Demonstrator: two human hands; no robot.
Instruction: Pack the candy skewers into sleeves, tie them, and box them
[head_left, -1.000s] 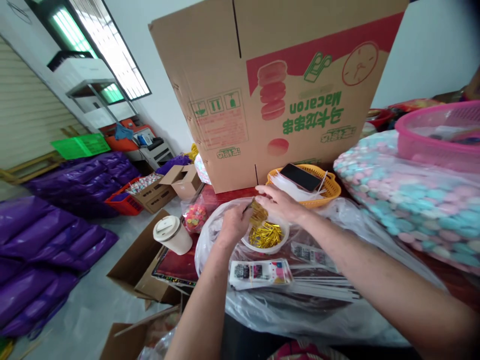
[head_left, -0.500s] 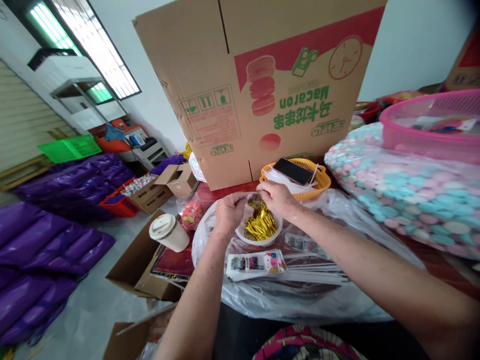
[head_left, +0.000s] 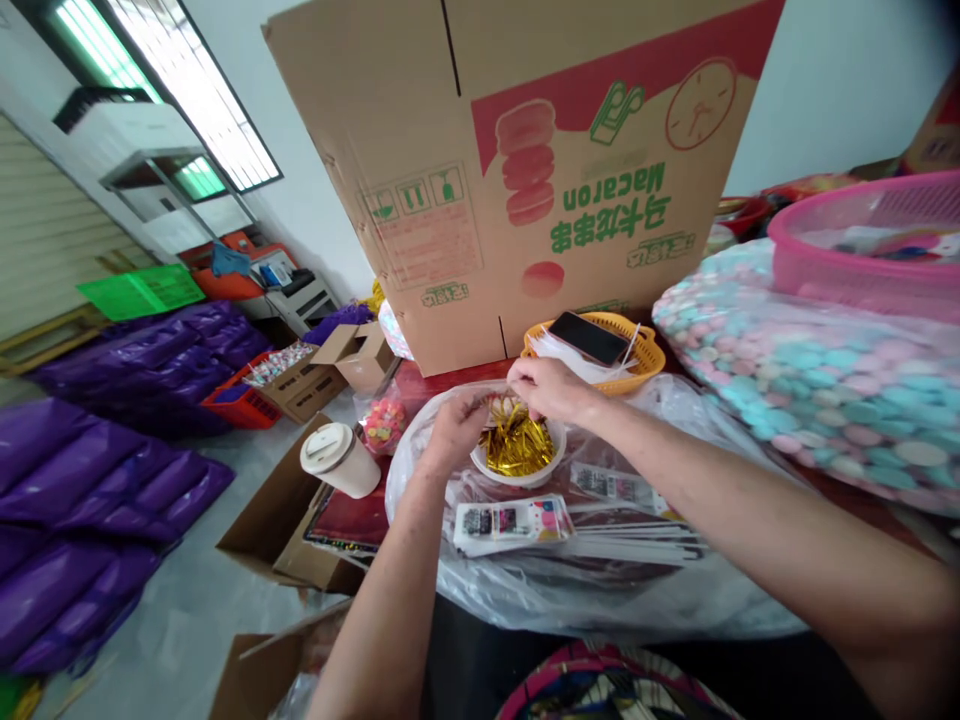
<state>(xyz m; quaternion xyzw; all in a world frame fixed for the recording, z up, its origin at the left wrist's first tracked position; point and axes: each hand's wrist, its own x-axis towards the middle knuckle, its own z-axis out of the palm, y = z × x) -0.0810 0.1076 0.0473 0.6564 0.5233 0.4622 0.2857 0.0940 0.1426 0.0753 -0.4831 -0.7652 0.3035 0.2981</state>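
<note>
A white bowl full of gold twist ties sits on a crumpled clear plastic sheet. Both hands hover over the bowl's far rim. My left hand pinches what looks like a small clear bag at the bowl's left edge. My right hand pinches gold ties at the bowl's top. A stack of printed packets lies just in front of the bowl.
A big "Macaron" carton stands behind the bowl. An orange basket holds a phone. A bag of pastel candies and a pink basket sit right. A lidded paper cup stands left; purple bags cover the floor.
The right hand lifted a bunch of gold ties from the bowl and moved slightly back; the left hand stayed at the bowl's left edge. The view shifted a little.
</note>
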